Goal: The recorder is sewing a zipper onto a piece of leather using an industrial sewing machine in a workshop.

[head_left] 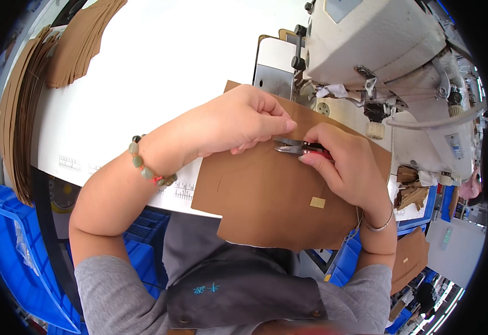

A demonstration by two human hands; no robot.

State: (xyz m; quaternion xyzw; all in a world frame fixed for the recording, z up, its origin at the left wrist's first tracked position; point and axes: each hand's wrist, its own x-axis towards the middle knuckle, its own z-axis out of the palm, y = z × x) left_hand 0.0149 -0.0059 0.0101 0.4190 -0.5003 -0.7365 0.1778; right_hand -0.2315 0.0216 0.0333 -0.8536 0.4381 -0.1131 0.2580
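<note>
A brown fabric panel point(266, 201) lies at the front of the white table, its lower part hanging past the edge. On it is a small pale yellow sticker point(317, 202). Thread snips point(289, 147) with red and black handles are gripped by my right hand point(341, 159), blades pointing left just above the fabric. Close to the blades, my left hand point(249, 120) pinches thumb and finger together over the panel's upper part. Whatever it holds, if anything, is too small to make out.
A white sewing machine point(378, 44) stands at the right, its head near the panel's far edge. Stacks of brown pieces point(82, 44) line the table's left side. Blue bins point(26, 251) sit below at the left, and more brown pieces point(411, 259) are at the lower right.
</note>
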